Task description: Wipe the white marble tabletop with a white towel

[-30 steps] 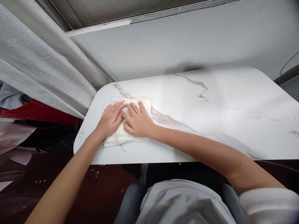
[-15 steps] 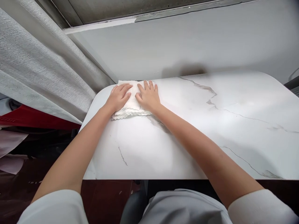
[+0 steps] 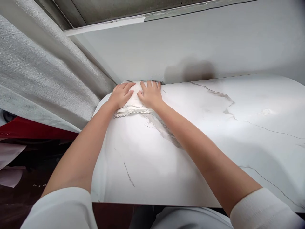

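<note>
A folded white cloth [image 3: 133, 102] with a wavy front edge lies in layers at the far left of the marble-patterned table [image 3: 152, 171]. My left hand [image 3: 121, 94] rests flat on the cloth's left side, fingers stretched away from me. On its right side lies my right hand [image 3: 152, 94], palm down with the fingers spread. Both hands press on the cloth from above without gripping it. Its far edge reaches the back of the table, by the wall, and is partly hidden by my fingers.
A pale wall panel [image 3: 190, 44] runs along the table's back edge. Grey curtains [image 3: 52, 63] hang close on the left. Below them are a red object [image 3: 38, 128] and pale sheets [image 3: 10, 159] near the dark floor.
Both hands and the cloth have moved farther toward the table's back edge. The view has shifted, so more of the table's near part shows.
</note>
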`<action>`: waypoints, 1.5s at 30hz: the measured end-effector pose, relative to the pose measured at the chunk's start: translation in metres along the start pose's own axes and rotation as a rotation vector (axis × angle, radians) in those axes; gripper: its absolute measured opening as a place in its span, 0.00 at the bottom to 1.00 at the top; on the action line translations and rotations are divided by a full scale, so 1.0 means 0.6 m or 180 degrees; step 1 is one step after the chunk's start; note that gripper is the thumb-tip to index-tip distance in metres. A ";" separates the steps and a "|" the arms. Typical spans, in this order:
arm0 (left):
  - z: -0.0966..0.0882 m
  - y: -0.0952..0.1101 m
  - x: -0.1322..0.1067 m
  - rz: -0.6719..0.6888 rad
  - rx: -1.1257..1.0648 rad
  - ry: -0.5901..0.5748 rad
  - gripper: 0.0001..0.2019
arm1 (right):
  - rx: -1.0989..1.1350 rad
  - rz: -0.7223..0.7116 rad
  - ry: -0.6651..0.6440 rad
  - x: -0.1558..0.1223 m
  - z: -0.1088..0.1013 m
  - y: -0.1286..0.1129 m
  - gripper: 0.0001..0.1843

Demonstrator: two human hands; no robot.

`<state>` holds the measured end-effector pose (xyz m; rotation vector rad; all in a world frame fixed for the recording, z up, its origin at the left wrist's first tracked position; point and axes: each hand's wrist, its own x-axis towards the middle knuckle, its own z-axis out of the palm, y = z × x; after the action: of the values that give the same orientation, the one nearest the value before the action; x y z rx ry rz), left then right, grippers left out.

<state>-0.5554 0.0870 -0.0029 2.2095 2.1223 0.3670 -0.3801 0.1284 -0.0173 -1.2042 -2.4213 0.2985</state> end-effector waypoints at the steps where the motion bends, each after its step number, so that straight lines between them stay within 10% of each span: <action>1: -0.001 -0.004 0.002 -0.0015 0.0028 -0.0024 0.28 | -0.0048 -0.0001 -0.0013 0.003 0.001 -0.003 0.28; 24: -0.041 -0.072 -0.100 -0.0486 0.0242 -0.0094 0.27 | -0.0083 -0.0455 -0.0224 -0.023 0.032 -0.109 0.31; 45: -0.050 -0.008 -0.285 -0.0304 0.0423 -0.0167 0.28 | -0.0227 -0.0766 -0.0132 -0.212 -0.004 -0.162 0.35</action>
<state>-0.5709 -0.0856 0.0028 2.1476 2.2759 0.1653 -0.3795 -0.0315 -0.0139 -0.9296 -2.5999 0.1671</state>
